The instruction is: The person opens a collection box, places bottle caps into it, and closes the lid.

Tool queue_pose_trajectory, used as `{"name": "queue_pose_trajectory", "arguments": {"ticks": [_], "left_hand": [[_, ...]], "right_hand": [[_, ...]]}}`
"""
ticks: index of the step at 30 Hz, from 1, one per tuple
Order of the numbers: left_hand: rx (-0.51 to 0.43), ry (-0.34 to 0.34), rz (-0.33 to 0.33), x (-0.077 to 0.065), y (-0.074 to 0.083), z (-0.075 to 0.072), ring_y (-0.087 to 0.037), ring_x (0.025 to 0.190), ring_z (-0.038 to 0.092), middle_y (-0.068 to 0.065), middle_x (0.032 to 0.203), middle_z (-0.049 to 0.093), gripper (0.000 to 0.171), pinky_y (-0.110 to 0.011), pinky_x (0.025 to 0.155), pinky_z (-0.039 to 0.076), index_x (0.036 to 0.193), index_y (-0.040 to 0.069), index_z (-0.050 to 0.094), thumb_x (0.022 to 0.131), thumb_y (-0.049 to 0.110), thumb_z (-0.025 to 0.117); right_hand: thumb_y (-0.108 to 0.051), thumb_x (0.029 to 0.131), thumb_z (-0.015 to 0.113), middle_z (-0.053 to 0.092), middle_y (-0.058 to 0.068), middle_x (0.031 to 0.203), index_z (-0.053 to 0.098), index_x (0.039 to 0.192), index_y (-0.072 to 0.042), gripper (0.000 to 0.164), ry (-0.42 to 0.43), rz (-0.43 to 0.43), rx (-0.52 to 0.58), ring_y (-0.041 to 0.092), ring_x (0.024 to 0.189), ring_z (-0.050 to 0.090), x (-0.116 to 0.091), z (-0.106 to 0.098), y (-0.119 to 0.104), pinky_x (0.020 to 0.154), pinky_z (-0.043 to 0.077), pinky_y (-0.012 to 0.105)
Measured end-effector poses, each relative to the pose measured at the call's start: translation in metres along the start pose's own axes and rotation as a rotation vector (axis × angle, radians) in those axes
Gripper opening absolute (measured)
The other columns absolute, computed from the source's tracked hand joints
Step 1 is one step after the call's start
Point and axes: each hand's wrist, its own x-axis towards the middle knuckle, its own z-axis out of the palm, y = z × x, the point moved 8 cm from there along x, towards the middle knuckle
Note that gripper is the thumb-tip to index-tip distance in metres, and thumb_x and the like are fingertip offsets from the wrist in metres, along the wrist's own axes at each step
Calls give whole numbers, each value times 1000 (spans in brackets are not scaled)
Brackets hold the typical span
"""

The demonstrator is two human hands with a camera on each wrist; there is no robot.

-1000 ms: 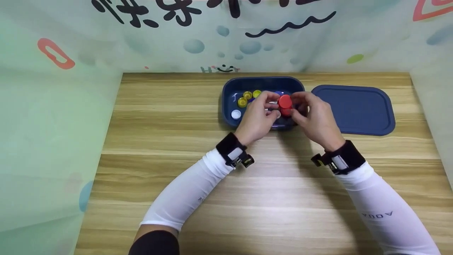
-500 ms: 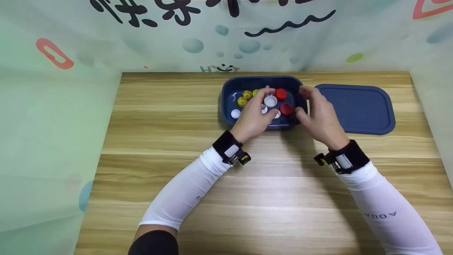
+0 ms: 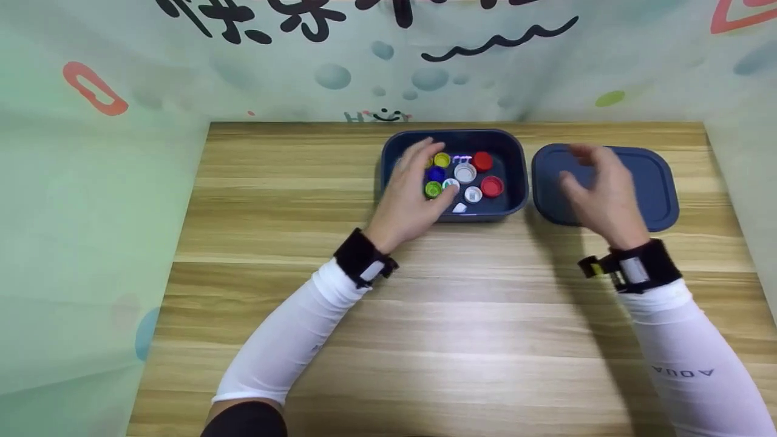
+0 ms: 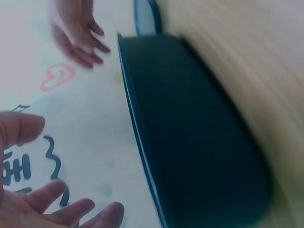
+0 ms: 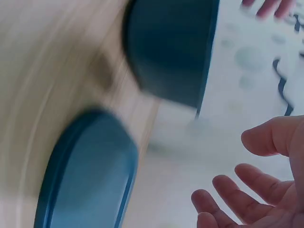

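Observation:
In the head view my left hand [image 3: 408,197] hovers over the left side of a dark blue plastic box [image 3: 518,176], fingers spread and holding nothing. Its thumb overlaps a white cap [image 3: 451,184]. Lying in the box are bottle caps: two red caps [image 3: 491,186], a larger white cap [image 3: 465,173], a yellow cap [image 3: 442,160], a blue cap [image 3: 436,174] and a green cap [image 3: 433,190]. The box's left corner is hidden behind my hand. My right hand [image 3: 610,197], fingers loosely bent and holding nothing, is above the flat blue lid [image 3: 655,188].
Box and lid lie side by side near the back of a wood-grain table [image 3: 461,340]. A printed cloth backdrop [image 3: 273,79] rises right behind them. Near the box's front wall lies a small white piece [image 3: 459,208].
The red cap held up between the hands was let go into the box. Both hands then drew apart, the left one leftward and the right one rightward over the lid.

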Motion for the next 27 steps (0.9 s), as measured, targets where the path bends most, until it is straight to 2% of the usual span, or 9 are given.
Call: {"name": "queue_pose_trajectory", "arguments": {"ticks": [4, 10, 12, 14, 17, 21, 24, 27], "left_hand": [[180, 3, 6, -8, -13, -18, -23, 153, 20, -9, 167, 23, 78, -41, 124, 17, 157, 15, 36, 94, 47, 69], [471, 5, -12, -20, -47, -47, -36, 155, 11, -16, 169, 12, 92, -53, 124, 5, 159, 14, 33, 90, 67, 64], [552, -10, -32, -25, -62, -53, -38, 155, 3, -17, 169, 6, 95, -56, 123, 0, 160, 15, 31, 89, 72, 59], [611, -37, -67, -30, -78, -58, -38, 155, -6, -16, 170, -1, 98, -58, 121, -5, 161, 16, 29, 88, 77, 55], [665, -65, -106, -39, -99, -63, -37, 153, -14, -14, 169, -8, 100, -58, 119, -11, 162, 18, 26, 87, 80, 53], [691, -74, -132, -47, -116, -68, -40, 153, -14, -15, 170, -3, 104, -58, 118, -15, 162, 19, 28, 84, 82, 55], [688, -88, -140, -52, -123, -68, -42, 153, -12, -16, 170, 1, 106, -61, 119, -12, 162, 19, 29, 82, 84, 54], [681, -102, -149, -55, -128, -67, -43, 153, -12, -16, 170, 2, 108, -64, 120, -8, 162, 19, 29, 81, 87, 51]], "right_hand": [[-26, 102, 59, 55, 20, 140, 54, 143, -4, 47, 18, 91, -55, 38, 128, 50, 0, -20, 34, 103, 40, 54], [-30, 100, 58, 55, 24, 138, 55, 141, 1, 52, 68, 216, -105, 38, 121, 50, 0, -54, 85, 98, 39, 39], [-32, 100, 57, 54, 26, 140, 52, 143, 3, 56, 62, 260, -131, 40, 122, 48, -1, -63, 103, 101, 38, 42], [-33, 100, 56, 50, 31, 142, 47, 147, 5, 61, 43, 303, -156, 45, 126, 46, -2, -70, 119, 106, 37, 50], [-33, 100, 54, 45, 37, 143, 40, 149, 9, 66, 17, 347, -186, 51, 129, 40, -5, -76, 141, 108, 32, 60], [-36, 101, 52, 39, 39, 141, 35, 151, 11, 71, 2, 411, -230, 55, 129, 35, -12, -79, 164, 108, 30, 64], [-39, 103, 50, 37, 39, 142, 32, 152, 11, 73, -18, 465, -268, 55, 130, 33, -17, -78, 177, 109, 30, 64], [-36, 104, 49, 39, 40, 141, 32, 151, 13, 70, -49, 475, -270, 55, 130, 36, -18, -77, 184, 110, 31, 65]]}}
